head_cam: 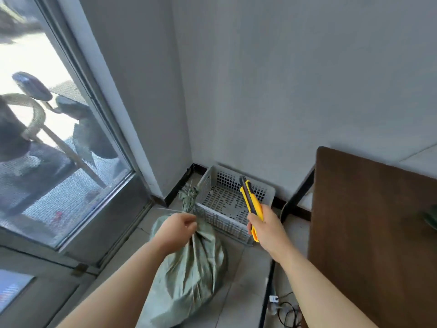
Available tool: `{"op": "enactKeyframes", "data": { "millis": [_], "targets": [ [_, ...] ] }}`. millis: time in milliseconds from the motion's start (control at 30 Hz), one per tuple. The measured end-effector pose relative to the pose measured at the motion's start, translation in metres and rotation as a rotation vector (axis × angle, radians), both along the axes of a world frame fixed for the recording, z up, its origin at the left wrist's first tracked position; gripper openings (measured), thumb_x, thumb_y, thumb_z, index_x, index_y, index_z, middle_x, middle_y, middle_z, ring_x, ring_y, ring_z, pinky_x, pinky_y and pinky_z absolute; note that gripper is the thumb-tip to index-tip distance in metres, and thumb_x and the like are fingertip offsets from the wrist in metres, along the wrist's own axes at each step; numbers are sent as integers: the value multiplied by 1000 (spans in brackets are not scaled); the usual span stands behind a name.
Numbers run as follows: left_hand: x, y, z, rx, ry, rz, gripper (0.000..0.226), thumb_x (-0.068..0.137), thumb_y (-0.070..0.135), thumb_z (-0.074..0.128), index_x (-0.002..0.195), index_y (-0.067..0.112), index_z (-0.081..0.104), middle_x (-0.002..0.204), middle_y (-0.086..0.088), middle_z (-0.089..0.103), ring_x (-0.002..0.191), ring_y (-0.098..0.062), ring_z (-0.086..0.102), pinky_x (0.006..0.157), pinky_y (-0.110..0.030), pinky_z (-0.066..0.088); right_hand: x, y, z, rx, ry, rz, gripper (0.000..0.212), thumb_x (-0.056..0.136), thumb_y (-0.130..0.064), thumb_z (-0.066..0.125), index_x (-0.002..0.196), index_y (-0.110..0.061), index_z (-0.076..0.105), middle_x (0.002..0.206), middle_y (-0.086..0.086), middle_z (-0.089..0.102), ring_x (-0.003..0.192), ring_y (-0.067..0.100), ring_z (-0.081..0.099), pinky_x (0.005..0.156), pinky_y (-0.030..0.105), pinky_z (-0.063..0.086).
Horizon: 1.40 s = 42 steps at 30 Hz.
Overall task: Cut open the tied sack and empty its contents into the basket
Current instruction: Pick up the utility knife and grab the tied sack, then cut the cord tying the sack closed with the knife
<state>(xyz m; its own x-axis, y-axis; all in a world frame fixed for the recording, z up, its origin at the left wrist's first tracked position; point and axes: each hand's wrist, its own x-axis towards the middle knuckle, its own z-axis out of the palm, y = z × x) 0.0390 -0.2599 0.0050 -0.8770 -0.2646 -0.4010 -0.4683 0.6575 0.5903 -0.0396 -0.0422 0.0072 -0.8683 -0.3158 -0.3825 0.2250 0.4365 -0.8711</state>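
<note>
Sack (189,275) neck's pinched in the left hand (177,229), right hand (262,228) grips the knife (250,200), basket (220,221) at 12 o'clock. Slice under the knot (189,201), blade away from you.

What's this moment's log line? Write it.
sack tied | left hand grips its neck | right hand holds knife | basket empty

There is one pale green woven plastic sack (189,280), one light grey perforated plastic basket (236,172) and one yellow-and-black utility knife (250,200). Two bare hands show: one left hand (177,229), one right hand (267,228). There is one dark brown wooden surface (373,233).
</note>
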Motion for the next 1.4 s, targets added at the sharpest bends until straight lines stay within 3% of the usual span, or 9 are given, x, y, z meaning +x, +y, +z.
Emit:
{"op": "enactKeyframes", "data": {
  "millis": [367, 567, 800, 867, 933, 1000, 1100, 1233, 1400],
  "targets": [
    [-41, -178, -89, 2, -60, 174, 19, 89, 19, 56, 95, 13, 73, 92, -4, 74, 89, -21, 67, 76, -27, 47, -41, -174, -104, 45, -89, -23, 11, 98, -15, 48, 101, -7, 54, 73, 8, 56, 61, 15, 54, 58, 31, 51],
    [-86, -207, -199, 49, -113, 186, 17, 90, 16, 52, 87, 19, 69, 87, 0, 65, 87, -23, 64, 77, -28, 47, -74, -209, -213, 71, -139, -66, 12, 98, -11, 48, 107, -8, 54, 81, 11, 55, 60, 15, 52, 45, 14, 45],
    [-138, -211, -352, 63, -160, 266, 19, 89, 17, 52, 70, 15, 53, 68, -1, 54, 61, -19, 51, 46, -19, 36, -117, -230, -356, 109, -196, -86, 18, 98, -13, 49, 113, -5, 54, 82, 10, 55, 60, 15, 53, 48, 18, 48],
    [-150, -213, -399, 74, -201, 276, 18, 89, 22, 53, 73, 13, 55, 74, -3, 56, 74, -23, 55, 56, -23, 39, -126, -233, -395, 107, -202, -85, 18, 98, -14, 49, 114, -7, 54, 83, 10, 56, 60, 14, 53, 47, 18, 48],
    [-159, -212, -439, 98, -248, 291, 29, 92, 29, 55, 110, 8, 62, 103, -9, 63, 104, -27, 61, 80, -26, 42, -134, -234, -427, 95, -203, -92, 18, 98, -15, 50, 114, -7, 54, 85, 11, 57, 60, 13, 54, 47, 17, 48],
    [-166, -211, -473, 143, -301, 323, 63, 93, 37, 56, 144, 6, 38, 140, -14, 51, 129, -29, 49, 99, -28, 39, -140, -233, -452, 86, -198, -89, 18, 97, -16, 51, 113, -7, 55, 86, 12, 59, 60, 9, 57, 49, 15, 47],
    [-178, -214, -520, 99, -308, 259, 89, 87, 52, 58, 152, 9, 15, 156, -12, 28, 143, -29, 29, 117, -40, 27, -148, -228, -478, -2, -211, -113, 15, 95, -9, 54, 106, 1, 59, 82, 15, 61, 51, 1, 58, 47, 11, 44],
    [-195, -213, -562, 16, -335, 197, 94, 86, 61, 54, 154, 18, 5, 161, -11, 16, 149, -28, 12, 120, -48, 11, -154, -217, -498, -118, -269, -140, 9, 92, -7, 59, 96, -2, 65, 76, 9, 70, 61, 10, 63, 58, 22, 50],
    [-199, -201, -579, 109, -238, 270, 51, 81, 54, 65, 124, 27, 59, 122, -3, 66, 116, -27, 59, 106, -44, 40, -161, -203, -505, -127, -288, -166, 13, 93, -14, 58, 88, -4, 63, 68, 6, 62, 54, 14, 55, 49, 23, 45]
  ]
}}
